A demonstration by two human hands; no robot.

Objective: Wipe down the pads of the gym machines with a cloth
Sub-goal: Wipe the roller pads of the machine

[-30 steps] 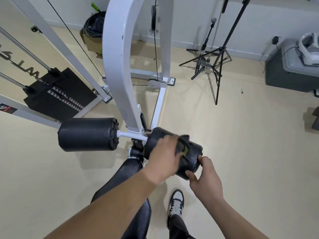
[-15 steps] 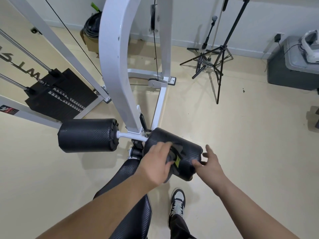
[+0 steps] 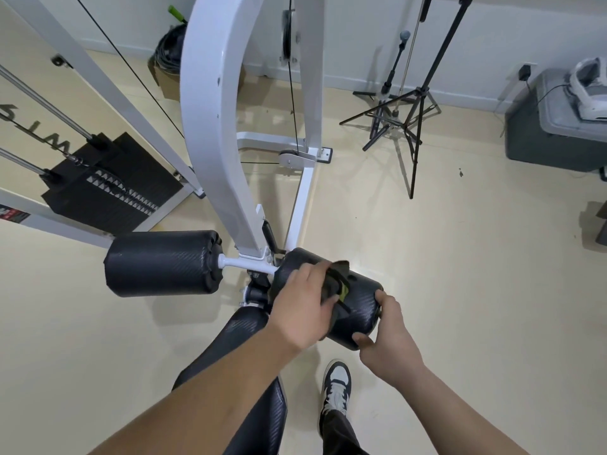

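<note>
Two black roller pads hang on a white crossbar of the gym machine. My left hand (image 3: 303,305) holds a dark cloth (image 3: 340,280) with a yellow-green tag against the top of the right roller pad (image 3: 358,307). My right hand (image 3: 387,336) grips that pad's outer end, thumb under it and fingers over the edge. The left roller pad (image 3: 161,262) stands untouched. Below my left forearm lies the long black seat pad (image 3: 239,343), partly hidden by the arm.
The white curved machine frame (image 3: 213,126) rises right behind the pads, with cables and a black weight stack (image 3: 111,188) to the left. Black tripod stands (image 3: 404,113) and a grey bin (image 3: 558,126) sit at the far right. My shoe (image 3: 336,389) is on the beige floor.
My left hand has slid the cloth back up over the right roller pad. My right hand, which had opened and lifted off, has closed again on the pad's end.
</note>
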